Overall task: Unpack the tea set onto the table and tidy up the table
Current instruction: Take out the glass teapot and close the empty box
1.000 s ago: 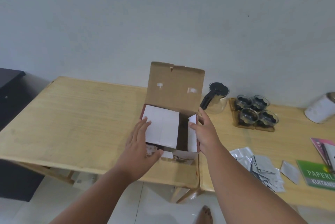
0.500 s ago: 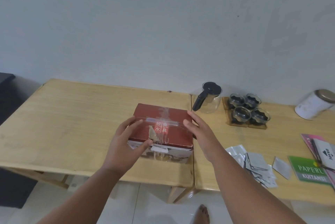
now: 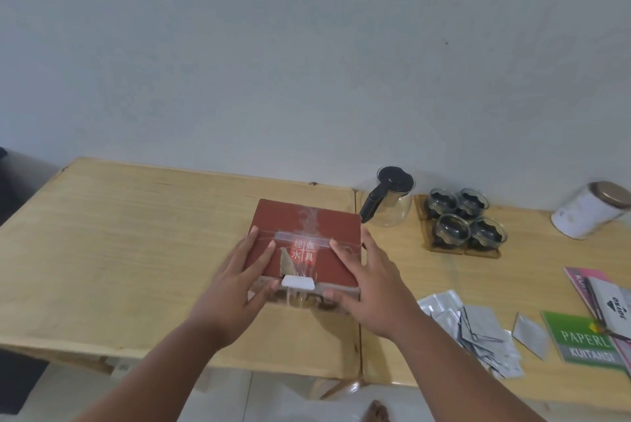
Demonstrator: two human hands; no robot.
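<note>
Box (image 3: 309,240), red lid closed, white tab at front.

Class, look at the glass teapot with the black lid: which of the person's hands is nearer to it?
Right. The right hand rests on the red box's right side, below-left of the teapot; the left hand is on the box's far side.

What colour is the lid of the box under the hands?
Dark red with white characters, seen in the head view on the box.

White characters 经典水具 are showing on the red box lid (image 3: 307,234). At four o'clock, a green booklet (image 3: 584,341) is reading "PAPERL… KUITANSI"; a white card (image 3: 613,307) is reading "JOYKO".
</note>
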